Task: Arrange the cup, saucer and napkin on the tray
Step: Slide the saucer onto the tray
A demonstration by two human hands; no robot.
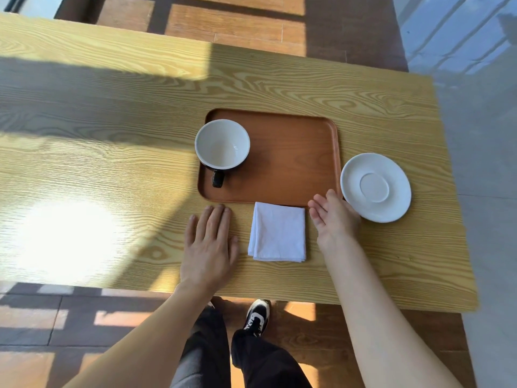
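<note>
A brown tray [293,163] with rounded corners sits on a light wood-grain counter [112,121], partly in sun and partly in shadow. The cup [222,144], white inside and dark outside, stands upright on the tray at its 9 o'clock side, with its dark handle [218,178] pointing toward 6 o'clock, at the person. The cup holds nothing. The white saucer [375,187] lies flat on the counter at 3 o'clock from the tray, just beside the tray's right rim; whether it touches the rim cannot be told. The folded white napkin [277,231] lies on the counter at 6 o'clock from the tray, its far edge right at the tray's near rim. The left hand [209,247] rests palm down on the counter at 9 o'clock from the napkin, its grip flat with fingers straight and close together, holding nothing. The right hand [334,217] is between the napkin and the saucer, turned on edge with the palm facing the napkin, its grip loosely spread and holding nothing; the back of it overlaps the saucer's near left rim. Below the counter edge, dark trousers [251,354] and a black-and-white shoe [257,317] show over a wooden floor [237,26].
</note>
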